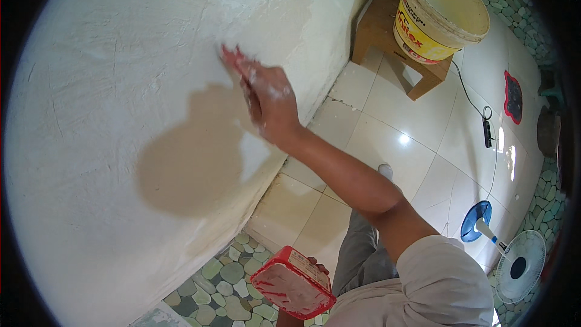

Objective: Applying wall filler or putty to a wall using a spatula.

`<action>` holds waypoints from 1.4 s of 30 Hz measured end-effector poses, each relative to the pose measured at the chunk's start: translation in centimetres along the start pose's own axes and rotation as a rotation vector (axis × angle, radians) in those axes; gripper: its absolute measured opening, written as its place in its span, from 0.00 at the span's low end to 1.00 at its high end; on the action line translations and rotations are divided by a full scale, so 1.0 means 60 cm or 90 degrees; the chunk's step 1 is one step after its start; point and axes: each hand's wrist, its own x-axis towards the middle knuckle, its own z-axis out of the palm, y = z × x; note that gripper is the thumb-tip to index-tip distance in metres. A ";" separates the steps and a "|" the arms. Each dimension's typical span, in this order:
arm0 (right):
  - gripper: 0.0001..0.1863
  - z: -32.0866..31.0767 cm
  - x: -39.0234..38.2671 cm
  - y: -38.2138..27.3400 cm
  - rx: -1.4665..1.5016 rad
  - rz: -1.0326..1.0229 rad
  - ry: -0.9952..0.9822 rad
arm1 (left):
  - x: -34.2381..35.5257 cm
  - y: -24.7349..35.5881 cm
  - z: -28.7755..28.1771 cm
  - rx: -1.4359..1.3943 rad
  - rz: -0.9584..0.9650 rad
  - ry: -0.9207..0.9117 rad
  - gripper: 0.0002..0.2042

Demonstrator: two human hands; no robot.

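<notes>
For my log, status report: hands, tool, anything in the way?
Right hand gripping red tool at wall, contact unclear. Left hand holding red tub. Bucket on stool beside wall, not blocking hands.

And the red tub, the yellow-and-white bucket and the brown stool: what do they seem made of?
Red tub: probably plastic, slightly glossy, judging by its rounded corners and moulded-looking rim. Bucket: likely plastic too, smooth but smudged, with a thick lipped rim. Brown stool: wood or plastic, I can't say; its flat, plain faces suit either.

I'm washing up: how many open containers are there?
2: red tub in the left hand, bucket on the brown stool. The dim right edge may hide more.
</notes>
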 end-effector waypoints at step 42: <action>0.25 0.024 0.035 0.063 0.074 -0.088 0.066 | 0.020 -0.018 0.011 -0.085 -0.032 -0.022 0.31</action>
